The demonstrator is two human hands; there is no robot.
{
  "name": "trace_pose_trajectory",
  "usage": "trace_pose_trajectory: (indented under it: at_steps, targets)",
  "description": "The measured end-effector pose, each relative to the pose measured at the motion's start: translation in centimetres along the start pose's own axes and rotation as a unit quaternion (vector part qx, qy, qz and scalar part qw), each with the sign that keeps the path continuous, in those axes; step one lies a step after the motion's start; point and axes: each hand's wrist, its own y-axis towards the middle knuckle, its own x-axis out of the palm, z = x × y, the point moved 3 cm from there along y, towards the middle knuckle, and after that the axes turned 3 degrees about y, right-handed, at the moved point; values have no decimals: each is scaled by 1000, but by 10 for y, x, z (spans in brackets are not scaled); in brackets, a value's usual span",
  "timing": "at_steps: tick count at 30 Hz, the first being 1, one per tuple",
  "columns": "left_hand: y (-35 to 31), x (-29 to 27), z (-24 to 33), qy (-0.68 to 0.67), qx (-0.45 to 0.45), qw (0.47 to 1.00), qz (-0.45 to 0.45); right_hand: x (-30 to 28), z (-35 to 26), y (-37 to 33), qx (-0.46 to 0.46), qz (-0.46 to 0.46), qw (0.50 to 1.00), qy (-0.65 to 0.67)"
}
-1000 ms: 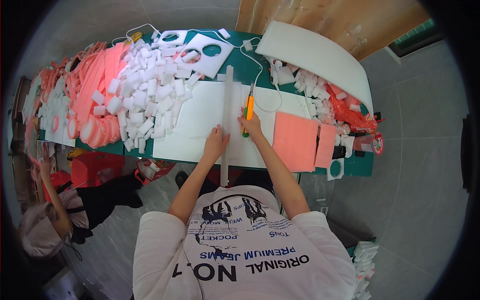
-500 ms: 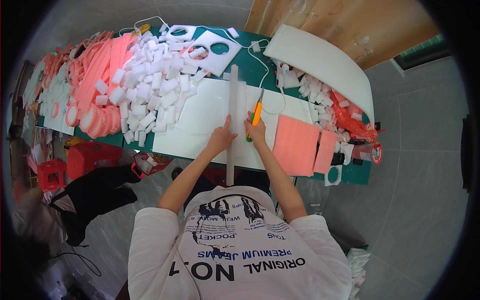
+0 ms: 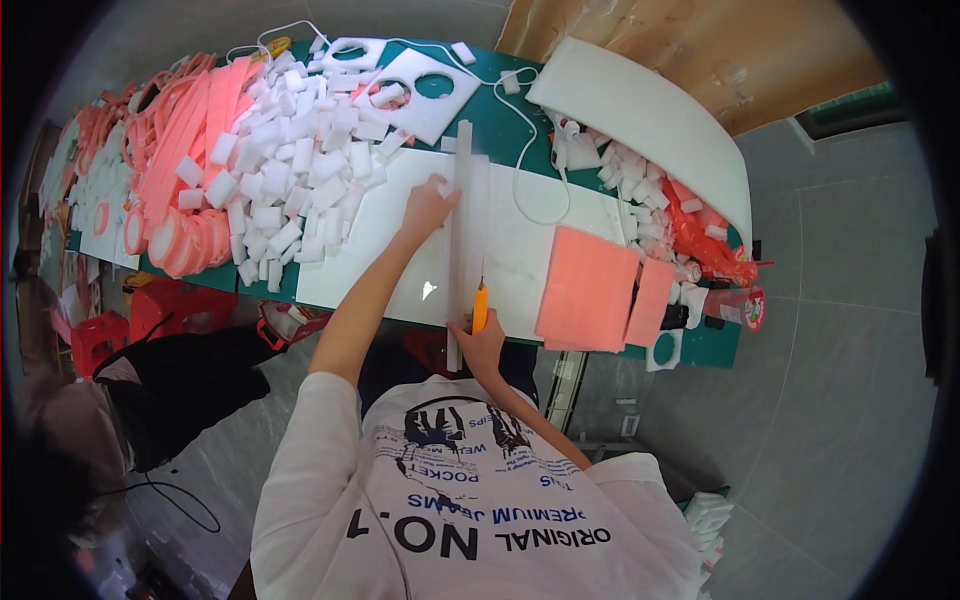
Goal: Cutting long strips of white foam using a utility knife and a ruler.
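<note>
Seen from above, a person's two bare hands work at a green table; clock positions are taken from the middle of a long, pale, straight bar. The bar runs from 12 to 6 o'clock across a white board and overhangs its near edge. The left hand sits at 11 o'clock, thumb against the bar's edge, fingers bent; whether they grip anything I cannot tell. Near 6 o'clock, the right hand is closed around a yellow knife, its blade aimed at 12 beside the bar. Pink foam sheets lie toward 4 o'clock, a large curved white sheet at 2, and heaped white foam blocks at 10.
</note>
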Motion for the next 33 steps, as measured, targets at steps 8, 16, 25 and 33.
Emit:
trace_pose_trajectory:
  at_steps: [8, 16, 25, 33]
  targets:
    - [36, 13, -6, 121, -22, 992, 10, 1, 6, -4, 4, -4, 998, 56]
    - [24, 8, 11, 65, -65, 995, -23, 0, 15, -6, 37, -15, 991, 131]
    - [25, 6, -4, 9, -25, 999, -44, -2, 15, -6, 57, -10, 993, 101]
    - [-1, 6, -15, 98, 135, 985, -53, -27, 34, 19, -27, 102, 994, 37]
